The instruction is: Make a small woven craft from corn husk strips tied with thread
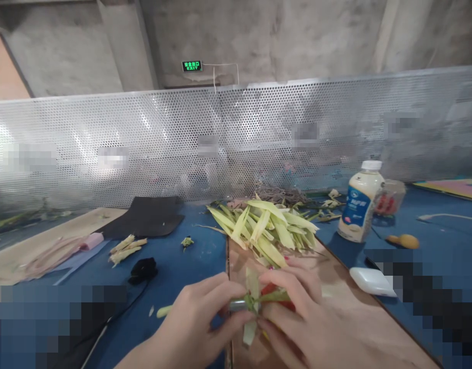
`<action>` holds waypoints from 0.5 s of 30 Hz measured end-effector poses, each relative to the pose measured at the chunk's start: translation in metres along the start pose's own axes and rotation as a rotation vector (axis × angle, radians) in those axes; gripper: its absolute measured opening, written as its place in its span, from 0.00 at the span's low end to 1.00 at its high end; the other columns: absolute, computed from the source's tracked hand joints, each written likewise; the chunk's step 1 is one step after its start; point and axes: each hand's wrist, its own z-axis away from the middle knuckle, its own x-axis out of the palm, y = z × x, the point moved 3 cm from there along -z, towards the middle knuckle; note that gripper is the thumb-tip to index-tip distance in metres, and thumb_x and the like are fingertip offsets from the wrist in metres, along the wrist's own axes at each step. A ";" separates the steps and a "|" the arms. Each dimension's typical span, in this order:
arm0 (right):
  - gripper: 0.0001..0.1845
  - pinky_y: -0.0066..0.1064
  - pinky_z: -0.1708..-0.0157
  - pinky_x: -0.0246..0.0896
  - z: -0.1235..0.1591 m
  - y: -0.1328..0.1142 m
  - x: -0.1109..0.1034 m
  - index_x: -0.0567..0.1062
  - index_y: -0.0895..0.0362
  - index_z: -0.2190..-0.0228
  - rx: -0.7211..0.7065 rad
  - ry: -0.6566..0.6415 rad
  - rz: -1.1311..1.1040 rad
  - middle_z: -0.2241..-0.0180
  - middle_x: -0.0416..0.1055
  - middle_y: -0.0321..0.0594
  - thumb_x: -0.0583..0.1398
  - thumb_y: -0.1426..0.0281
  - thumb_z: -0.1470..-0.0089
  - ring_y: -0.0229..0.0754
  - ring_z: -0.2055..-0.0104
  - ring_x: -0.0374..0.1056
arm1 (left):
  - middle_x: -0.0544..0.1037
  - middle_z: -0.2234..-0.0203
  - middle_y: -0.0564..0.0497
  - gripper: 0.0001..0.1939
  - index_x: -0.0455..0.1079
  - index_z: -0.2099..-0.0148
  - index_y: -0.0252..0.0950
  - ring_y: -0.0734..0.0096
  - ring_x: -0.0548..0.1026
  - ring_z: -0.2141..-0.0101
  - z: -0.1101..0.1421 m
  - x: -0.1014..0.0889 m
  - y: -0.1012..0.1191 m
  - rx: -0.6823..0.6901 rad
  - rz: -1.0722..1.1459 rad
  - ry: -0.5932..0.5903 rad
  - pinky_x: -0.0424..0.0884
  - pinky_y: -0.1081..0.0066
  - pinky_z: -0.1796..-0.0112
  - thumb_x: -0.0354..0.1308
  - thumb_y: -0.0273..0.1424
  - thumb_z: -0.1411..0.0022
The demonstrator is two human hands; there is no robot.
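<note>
My left hand is closed around a pale green stem, whose cut end sticks out at the left. A shiny grey-green length of it shows between thumb and fingers. My right hand pinches at the knot of light green leaf strips, which spread up and down from the stem. Something red shows partly beneath my right fingers; its kind is hidden. Just beyond my hands, a pile of pale green, husk-like leaves lies on a brown board.
A white-capped bottle stands at right, before a clear tub. Nearby lie a yellow-brown bulb-shaped object and a white case. Left are a black sheet, husk scraps and a black bundle. A perforated metal screen stands behind.
</note>
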 end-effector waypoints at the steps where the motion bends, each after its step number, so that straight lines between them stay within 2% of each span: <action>1: 0.03 0.36 0.49 0.52 0.000 0.000 -0.001 0.72 0.50 0.73 -0.016 -0.014 0.005 0.58 0.67 0.30 0.58 0.67 0.51 0.40 0.53 0.59 | 0.68 0.78 0.53 0.06 0.68 0.63 0.36 0.77 0.66 0.78 0.000 0.001 -0.001 -0.010 0.008 0.003 0.62 0.78 0.76 0.50 0.30 0.42; 6: 0.05 0.39 0.51 0.57 -0.001 -0.003 -0.010 0.73 0.47 0.71 -0.049 -0.132 0.038 0.57 0.67 0.30 0.59 0.63 0.54 0.45 0.52 0.59 | 0.70 0.75 0.52 0.08 0.68 0.63 0.37 0.76 0.67 0.75 0.002 0.005 -0.006 -0.040 0.055 0.002 0.63 0.79 0.74 0.48 0.28 0.41; 9: 0.07 0.44 0.52 0.56 -0.001 -0.003 -0.012 0.74 0.47 0.70 -0.049 -0.075 0.076 0.57 0.67 0.32 0.57 0.61 0.52 0.49 0.50 0.58 | 0.70 0.76 0.53 0.07 0.68 0.63 0.37 0.77 0.67 0.77 0.002 0.004 -0.009 -0.073 0.047 0.052 0.62 0.79 0.75 0.49 0.29 0.40; 11: 0.13 0.47 0.52 0.54 -0.001 0.002 -0.008 0.73 0.50 0.65 -0.046 0.002 0.140 0.54 0.65 0.39 0.55 0.59 0.51 0.51 0.49 0.57 | 0.70 0.77 0.54 0.07 0.67 0.63 0.37 0.78 0.66 0.78 0.001 0.002 -0.015 -0.152 0.037 0.102 0.62 0.79 0.76 0.49 0.31 0.40; 13: 0.26 0.51 0.54 0.54 0.001 0.014 0.000 0.68 0.56 0.55 -0.019 0.023 0.254 0.50 0.61 0.49 0.53 0.53 0.51 0.56 0.50 0.58 | 0.70 0.77 0.55 0.07 0.66 0.64 0.37 0.78 0.66 0.79 0.001 0.001 -0.022 -0.227 0.020 0.139 0.61 0.79 0.77 0.49 0.33 0.41; 15: 0.34 0.57 0.57 0.52 0.005 0.036 0.008 0.64 0.61 0.51 0.153 -0.042 0.438 0.51 0.61 0.57 0.53 0.50 0.53 0.61 0.55 0.63 | 0.69 0.78 0.55 0.08 0.65 0.65 0.36 0.78 0.65 0.79 0.000 0.002 -0.025 -0.251 -0.024 0.163 0.61 0.79 0.77 0.49 0.34 0.41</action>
